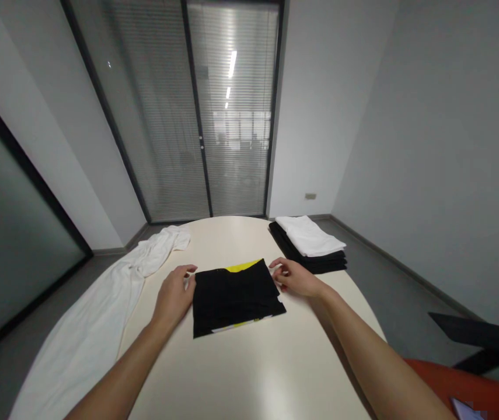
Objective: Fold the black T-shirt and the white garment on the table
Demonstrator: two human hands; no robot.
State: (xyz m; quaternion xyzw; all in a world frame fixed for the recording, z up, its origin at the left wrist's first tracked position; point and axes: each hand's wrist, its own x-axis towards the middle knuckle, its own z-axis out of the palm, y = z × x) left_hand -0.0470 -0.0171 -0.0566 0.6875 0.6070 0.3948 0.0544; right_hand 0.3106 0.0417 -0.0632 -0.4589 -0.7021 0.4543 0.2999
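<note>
A folded black garment lies flat in the middle of the table, with yellow showing at its far edge and a thin white and yellow strip along its near edge. At its left side is my left hand, fingers loosely curved and apart, the fingertips at the cloth's edge. My right hand is by the far right corner, its fingers bent and parted; whether they touch the cloth I cannot tell. Neither hand visibly grips the cloth.
The cream table has a rounded edge. White cloth lies spread along its left side. At the back right, a folded white garment tops a stack of folded black garments. An orange chair stands at the lower right.
</note>
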